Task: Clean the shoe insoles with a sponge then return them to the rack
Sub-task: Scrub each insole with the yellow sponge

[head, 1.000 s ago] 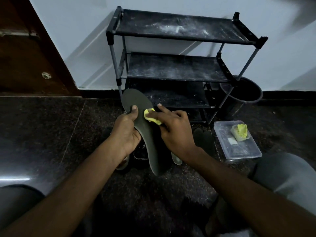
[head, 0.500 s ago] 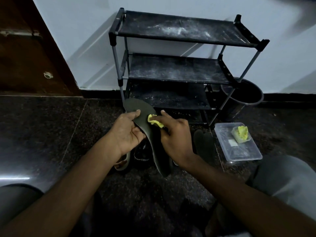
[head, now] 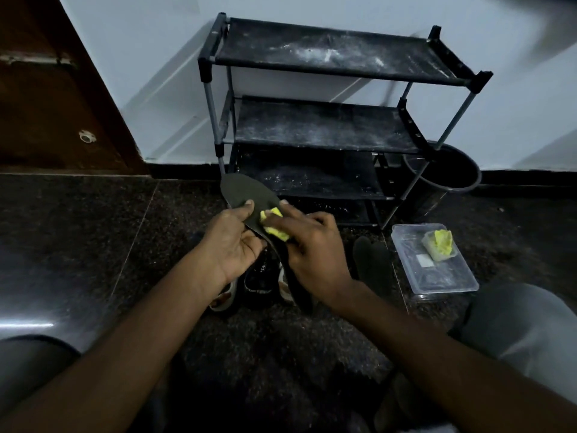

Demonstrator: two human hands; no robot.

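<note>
L hand (head: 232,245) gripping dark insole (head: 249,195) w/ thumb on top; R hand (head: 312,251) pressing yellow sponge (head: 274,226) onto it.

Rack (head: 327,54): grey metal tubes, matt black dusty shelves. Insole (head: 246,192): matt dark. Sponge (head: 276,228): yellow, porous. Box (head: 443,284): clear plastic. Floor (head: 78,245): glossy speckled stone.

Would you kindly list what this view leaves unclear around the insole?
Head view:
- insole: lower half hidden behind the right hand.
- sponge: mostly covered by that hand.
- shoes: dark, partly behind the left hand.
- lowest rack shelf: too dark to judge.
</note>
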